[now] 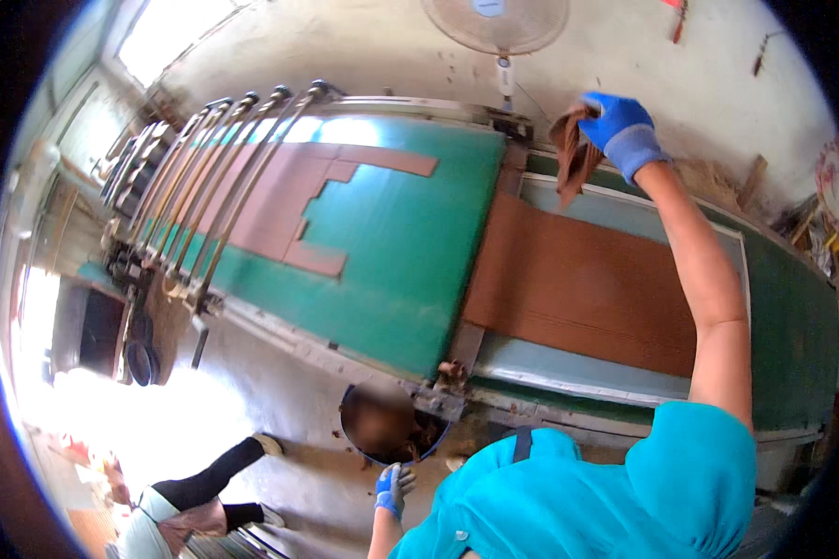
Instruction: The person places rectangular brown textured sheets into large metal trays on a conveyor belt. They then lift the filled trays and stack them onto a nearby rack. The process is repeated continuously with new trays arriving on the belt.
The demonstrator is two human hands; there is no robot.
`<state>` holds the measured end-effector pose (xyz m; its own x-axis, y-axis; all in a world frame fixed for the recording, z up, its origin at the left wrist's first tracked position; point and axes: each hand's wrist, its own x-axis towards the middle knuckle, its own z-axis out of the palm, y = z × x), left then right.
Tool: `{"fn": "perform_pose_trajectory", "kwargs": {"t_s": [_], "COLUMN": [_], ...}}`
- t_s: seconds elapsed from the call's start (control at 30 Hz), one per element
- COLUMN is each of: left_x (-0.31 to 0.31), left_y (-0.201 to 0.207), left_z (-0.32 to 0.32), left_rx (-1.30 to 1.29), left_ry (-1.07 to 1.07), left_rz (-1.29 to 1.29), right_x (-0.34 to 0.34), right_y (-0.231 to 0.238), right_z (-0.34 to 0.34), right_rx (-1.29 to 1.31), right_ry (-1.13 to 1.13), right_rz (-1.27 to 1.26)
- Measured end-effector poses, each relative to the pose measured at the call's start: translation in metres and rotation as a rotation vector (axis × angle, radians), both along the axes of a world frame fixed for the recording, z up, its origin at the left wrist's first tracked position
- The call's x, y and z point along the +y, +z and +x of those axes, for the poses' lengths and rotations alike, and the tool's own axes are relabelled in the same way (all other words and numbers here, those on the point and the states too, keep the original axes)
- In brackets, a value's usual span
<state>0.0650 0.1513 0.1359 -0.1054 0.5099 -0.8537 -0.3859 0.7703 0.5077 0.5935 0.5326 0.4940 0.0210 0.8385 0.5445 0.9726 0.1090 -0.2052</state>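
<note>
At the far right side of the machine, my right hand (617, 129) in a blue knitted glove is closed on a limp, torn brown scrap (573, 158). The scrap hangs over the far edge of a wide brown ribbed sheet (578, 279), which lies on the machine's bed. My left hand (394, 486), gloved in blue with pale fingers, is low in front of the machine, with its fingers loosely bent and apart and nothing visible in them. Just beyond it stands a round blue-rimmed bin (429, 454) with brown scraps inside; part of its contents is blurred.
A green conveyor belt (410, 270) carries a brown sheet with stepped edges (275, 196) under several metal rollers (252, 177) at the left. Behind the machine stands a fan (499, 23). Another person (182, 503) is at the lower left.
</note>
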Motion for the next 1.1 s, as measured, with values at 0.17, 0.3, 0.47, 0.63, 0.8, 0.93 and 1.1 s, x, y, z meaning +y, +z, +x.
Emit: {"fn": "perform_pose_trajectory", "kwargs": {"t_s": [0.17,0.3,0.47,0.63,0.8,0.93,1.1], "left_x": [-0.080,-0.140,-0.180,-0.167,-0.112,-0.047,0.078], "left_y": [-0.036,-0.057,-0.078,-0.062,-0.016,0.012,0.057], "left_z": [-0.036,-0.063,-0.080,-0.070,-0.055,-0.051,-0.048], "left_rx": [-0.045,-0.218,-0.258,-0.269,-0.073,-0.237,-0.027], "left_ry": [0.196,0.348,0.412,0.442,0.391,0.451,0.299], "left_rz": [0.026,0.078,0.064,-0.021,-0.050,0.045,0.244], "right_x": [-0.051,-0.079,-0.082,-0.105,-0.111,-0.053,0.063], "right_y": [0.105,0.120,0.036,-0.111,-0.231,-0.266,-0.302], "right_z": [-0.141,-0.242,-0.373,-0.497,-0.502,-0.452,-0.371], "right_rx": [0.196,0.337,0.439,0.384,-0.146,0.066,0.195], "right_ry": [0.271,0.722,1.021,0.824,0.827,0.796,0.537], "right_rz": [0.080,0.053,-0.206,-0.602,-0.855,-0.867,-0.573]}}
